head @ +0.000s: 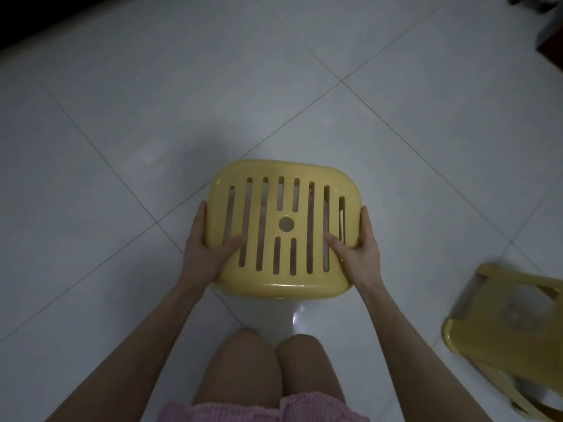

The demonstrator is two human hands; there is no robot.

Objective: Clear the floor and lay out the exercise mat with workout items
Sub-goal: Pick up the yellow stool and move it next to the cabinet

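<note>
A yellow plastic stool (285, 190) with a slotted seat and a round centre hole is in the middle of the view, seen from above. My left hand (207, 248) grips its left edge, thumb on the seat. My right hand (361, 249) grips its right edge the same way. Both arms reach forward over my knees. The stool's legs are hidden beneath the seat, and I cannot tell whether it rests on the floor or is lifted. No mat is in view.
A second yellow plastic stool (502, 318) lies tilted at the lower right. White tiled floor (152, 102) spreads all around. Dark furniture edges show at the top left (18, 19) and top right corners (548, 41).
</note>
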